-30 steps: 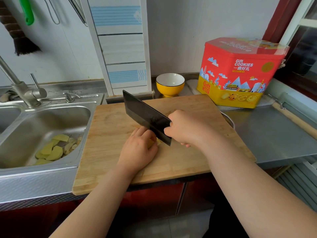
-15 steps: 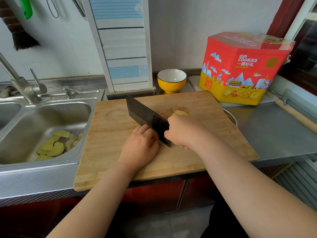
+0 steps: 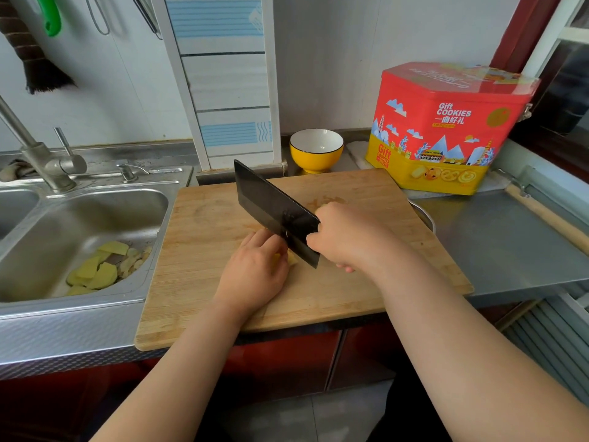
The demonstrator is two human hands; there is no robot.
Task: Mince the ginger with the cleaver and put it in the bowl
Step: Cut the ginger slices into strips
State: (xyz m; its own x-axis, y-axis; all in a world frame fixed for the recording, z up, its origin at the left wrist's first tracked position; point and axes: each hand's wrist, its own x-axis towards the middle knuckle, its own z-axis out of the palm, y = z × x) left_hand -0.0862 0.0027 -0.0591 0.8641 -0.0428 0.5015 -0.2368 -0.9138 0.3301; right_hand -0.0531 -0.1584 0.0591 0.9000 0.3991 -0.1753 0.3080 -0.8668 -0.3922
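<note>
On the wooden cutting board [image 3: 204,256], my left hand [image 3: 255,275] holds down a small yellow piece of ginger [image 3: 291,258], mostly hidden under its curled fingers. My right hand [image 3: 344,237] grips the handle of the dark cleaver [image 3: 274,208], whose blade stands edge-down against the ginger beside my left fingertips. Ginger bits [image 3: 325,202] lie on the board behind my right hand. A yellow bowl [image 3: 316,151] with a white inside stands beyond the board's far edge.
A steel sink [image 3: 79,218] on the left holds yellow peel scraps [image 3: 102,266]. A faucet [image 3: 41,154] rises behind it. A red and yellow cookie tin [image 3: 446,129] stands at the back right. A metal rim [image 3: 424,215] shows by the board's right edge.
The cleaver blade has shifted slightly along the ginger under my left fingertips. Both hands stay in nearly the same place on the board.
</note>
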